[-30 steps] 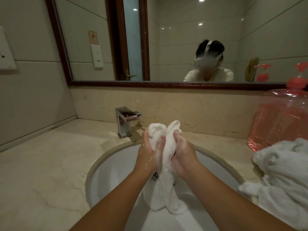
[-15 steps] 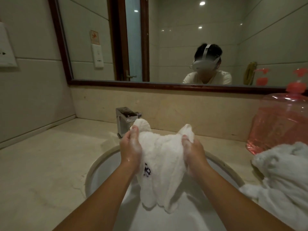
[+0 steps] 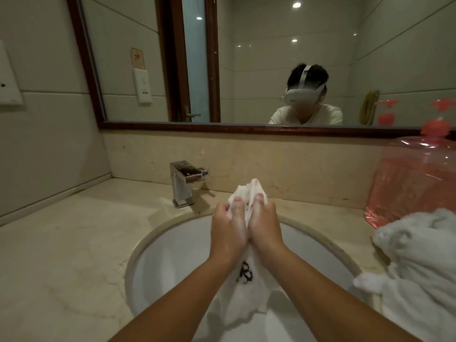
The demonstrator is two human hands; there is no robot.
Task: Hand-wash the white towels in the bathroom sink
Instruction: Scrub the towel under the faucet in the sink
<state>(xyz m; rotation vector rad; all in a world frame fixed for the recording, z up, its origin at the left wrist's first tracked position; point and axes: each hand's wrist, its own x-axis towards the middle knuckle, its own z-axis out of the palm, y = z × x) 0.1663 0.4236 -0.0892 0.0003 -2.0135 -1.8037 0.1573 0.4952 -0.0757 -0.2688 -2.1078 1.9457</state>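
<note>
Towel (image 3: 246, 299): bunched over the sink (image 3: 172, 250); tail hangs into it, likely so suds drip inside
Left grip (image 3: 228, 228): curled round its top fold
Right grip (image 3: 265, 225): clenching the same fold; pressed close for rubbing
Other towels (image 3: 419, 267): on the surface (image 3: 61, 255) at right; within reach

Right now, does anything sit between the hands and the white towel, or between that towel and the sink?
Nothing visible does. The left hand and right hand both grip the white cloth towel directly, and its lower end hangs into the round white sink basin below.
</note>
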